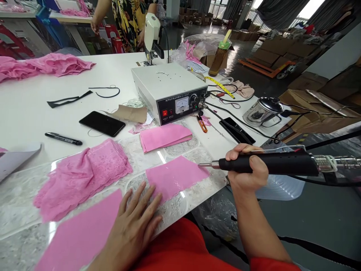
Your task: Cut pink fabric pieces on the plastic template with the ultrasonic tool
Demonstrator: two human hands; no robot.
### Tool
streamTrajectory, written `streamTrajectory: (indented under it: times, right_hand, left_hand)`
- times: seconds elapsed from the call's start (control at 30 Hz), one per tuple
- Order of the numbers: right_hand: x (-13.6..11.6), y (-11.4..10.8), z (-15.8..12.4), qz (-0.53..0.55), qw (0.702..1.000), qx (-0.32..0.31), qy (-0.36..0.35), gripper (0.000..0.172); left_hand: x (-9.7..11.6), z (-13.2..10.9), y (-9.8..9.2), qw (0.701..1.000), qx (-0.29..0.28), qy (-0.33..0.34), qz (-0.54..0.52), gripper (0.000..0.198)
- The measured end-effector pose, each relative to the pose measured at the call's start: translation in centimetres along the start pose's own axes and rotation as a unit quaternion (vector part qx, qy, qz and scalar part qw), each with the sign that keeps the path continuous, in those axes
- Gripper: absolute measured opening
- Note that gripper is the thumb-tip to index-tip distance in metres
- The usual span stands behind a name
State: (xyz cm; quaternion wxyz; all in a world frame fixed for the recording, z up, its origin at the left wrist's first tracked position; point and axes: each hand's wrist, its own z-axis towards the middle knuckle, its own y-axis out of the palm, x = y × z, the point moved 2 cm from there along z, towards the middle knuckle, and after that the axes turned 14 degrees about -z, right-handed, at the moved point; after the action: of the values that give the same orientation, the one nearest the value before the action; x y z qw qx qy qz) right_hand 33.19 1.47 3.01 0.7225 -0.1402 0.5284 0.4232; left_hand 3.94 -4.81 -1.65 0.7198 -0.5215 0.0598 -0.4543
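My right hand (246, 169) is wrapped round a black handheld ultrasonic welder (282, 164). Its thin metal tip meets the right edge of a small pink fabric piece (177, 177) on the marbled sheet. Spread flat, my left hand (138, 218) has its fingertips on that piece's lower left corner. Partly under the left hand and forearm lies a larger pink fabric piece (81, 231). Beyond are a folded pink lace pile (87, 175) and a stack of pink pieces (166, 136). The welder's control box (172, 86) stands behind, its red switch lit.
A phone (102, 123), a marker (63, 138) and orange-handled snips (202, 124) lie about the table. Cables run right from the box, near a lidded glass mug (262, 111). A bottle (219, 58) stands at the back right. Across the table is another person (129, 22).
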Motion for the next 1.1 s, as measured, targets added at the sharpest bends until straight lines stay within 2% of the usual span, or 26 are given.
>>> streamTrajectory:
  times: [0.3,0.53,0.7,0.93,1.1]
  right_hand:
    - [0.4,0.5,-0.1,0.011,1.0,-0.021,0.01,0.015]
    - [0.3,0.8,-0.2,-0.015,1.0,-0.022,-0.001,0.014]
    - [0.2,1.0,-0.1,-0.013,0.999,-0.029,-0.005,0.012]
    - [0.5,2.2,-0.2,0.003,1.0,-0.024,0.006,0.013]
    - [0.7,3.2,-0.4,0.005,0.999,-0.044,0.008,0.012]
  left_hand:
    - [0.2,0.0,0.2,1.0,0.008,-0.011,-0.005,0.033]
    - [-0.3,-0.2,-0.1,0.998,-0.04,0.021,0.036,0.039]
    - [0.0,-0.3,0.2,1.0,0.0,-0.01,0.011,0.035]
    - [0.2,-0.3,0.3,1.0,0.01,-0.015,-0.001,0.034]
    - [0.2,-0.3,0.2,1.0,0.01,-0.011,0.0,0.034]
